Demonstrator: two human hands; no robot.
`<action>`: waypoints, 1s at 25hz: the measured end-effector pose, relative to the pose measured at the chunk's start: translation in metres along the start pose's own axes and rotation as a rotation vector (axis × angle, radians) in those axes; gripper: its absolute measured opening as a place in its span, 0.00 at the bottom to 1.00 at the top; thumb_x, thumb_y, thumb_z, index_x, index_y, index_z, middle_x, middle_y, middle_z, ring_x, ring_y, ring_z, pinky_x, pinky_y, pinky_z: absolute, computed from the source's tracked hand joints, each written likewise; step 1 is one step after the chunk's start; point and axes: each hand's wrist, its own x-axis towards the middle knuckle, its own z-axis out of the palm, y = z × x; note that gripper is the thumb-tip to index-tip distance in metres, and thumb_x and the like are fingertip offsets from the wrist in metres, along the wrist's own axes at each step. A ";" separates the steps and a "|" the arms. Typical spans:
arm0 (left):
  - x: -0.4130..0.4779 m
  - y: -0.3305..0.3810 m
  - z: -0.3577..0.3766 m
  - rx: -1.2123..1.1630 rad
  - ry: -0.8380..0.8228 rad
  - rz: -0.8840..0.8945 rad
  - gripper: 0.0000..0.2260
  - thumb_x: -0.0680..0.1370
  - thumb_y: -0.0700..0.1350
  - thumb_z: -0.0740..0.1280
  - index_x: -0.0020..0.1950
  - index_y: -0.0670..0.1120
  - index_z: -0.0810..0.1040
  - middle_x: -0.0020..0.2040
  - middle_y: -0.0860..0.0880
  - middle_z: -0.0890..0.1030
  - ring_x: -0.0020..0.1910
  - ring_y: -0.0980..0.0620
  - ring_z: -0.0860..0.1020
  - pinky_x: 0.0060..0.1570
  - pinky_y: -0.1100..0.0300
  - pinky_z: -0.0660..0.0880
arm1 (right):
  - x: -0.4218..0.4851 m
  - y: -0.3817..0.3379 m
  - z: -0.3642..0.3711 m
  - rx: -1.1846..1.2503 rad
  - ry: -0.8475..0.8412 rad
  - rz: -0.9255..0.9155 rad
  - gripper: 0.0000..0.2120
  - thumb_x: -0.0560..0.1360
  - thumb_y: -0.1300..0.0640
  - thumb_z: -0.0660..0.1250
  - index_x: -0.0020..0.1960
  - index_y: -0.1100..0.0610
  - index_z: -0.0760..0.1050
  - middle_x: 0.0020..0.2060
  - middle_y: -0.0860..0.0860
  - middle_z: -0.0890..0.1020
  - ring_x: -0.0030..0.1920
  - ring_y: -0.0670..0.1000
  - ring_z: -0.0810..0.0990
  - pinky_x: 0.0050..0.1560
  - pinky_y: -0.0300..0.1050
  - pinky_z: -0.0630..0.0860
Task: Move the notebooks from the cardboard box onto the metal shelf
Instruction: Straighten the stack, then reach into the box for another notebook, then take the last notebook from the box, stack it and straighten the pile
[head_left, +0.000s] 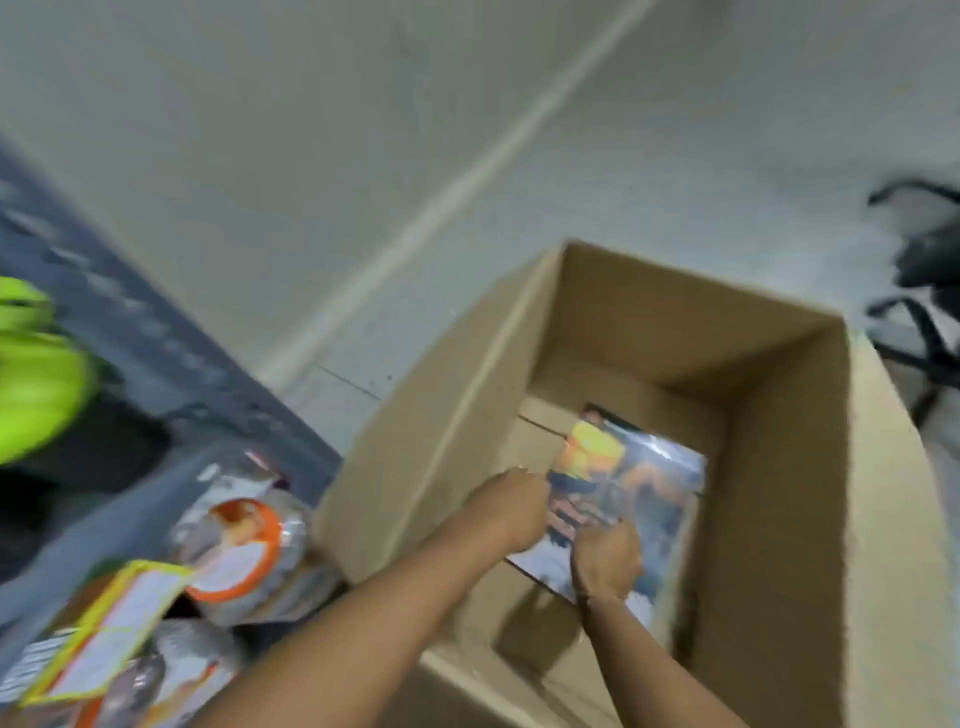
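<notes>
Head view: both hands on a notebook in the box

Head view, blurred by motion, looks down into an open cardboard box (779, 467) at the lower right of the frame. Both bare arms reach in from the bottom edge. The left hand (511, 512) is curled over the left edge of a notebook (639, 483), fingers closed around that edge. The right hand (605, 564) presses on the lower part of the same cover, its fingers bent and touching it; how firmly it grips is hard to tell through the blur.

That notebook has a glossy cover with orange, yellow and blue patches, and it lies tilted near the middle of the box floor, its far corner towards the back wall. Whether more notebooks lie beneath it cannot be told. Bare cardboard shows to its left and below it.

At the left of the frame stands the grey metal shelf (156, 338), running diagonally from the upper left. On it, at the lower left, lie plastic-wrapped packs (244, 545) with orange and white labels, and a yellow-edged card (114, 623). A bright green item (36, 374) sits at the far left edge. A pale floor (363, 156) fills the top of the frame, and a black chair base (919, 291) shows at the right edge.
</notes>
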 end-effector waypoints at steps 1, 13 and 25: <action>0.035 -0.003 0.035 0.057 -0.140 -0.036 0.15 0.78 0.38 0.59 0.63 0.38 0.74 0.65 0.38 0.75 0.64 0.41 0.74 0.63 0.50 0.72 | 0.020 0.028 0.005 -0.080 -0.026 0.111 0.23 0.75 0.59 0.59 0.69 0.62 0.62 0.70 0.64 0.66 0.68 0.66 0.65 0.69 0.61 0.64; 0.135 -0.016 0.161 -0.227 0.015 -0.514 0.19 0.77 0.45 0.65 0.65 0.41 0.65 0.64 0.38 0.72 0.62 0.36 0.73 0.59 0.46 0.72 | 0.094 0.071 0.023 0.093 0.159 0.512 0.24 0.75 0.49 0.63 0.66 0.60 0.64 0.67 0.60 0.66 0.67 0.61 0.62 0.68 0.58 0.60; -0.009 0.000 0.024 -0.241 0.600 -0.218 0.15 0.79 0.41 0.61 0.66 0.46 0.69 0.57 0.40 0.73 0.56 0.38 0.74 0.53 0.48 0.72 | -0.029 -0.017 -0.046 0.584 0.373 0.100 0.19 0.75 0.57 0.65 0.61 0.66 0.71 0.63 0.61 0.69 0.64 0.61 0.68 0.63 0.51 0.66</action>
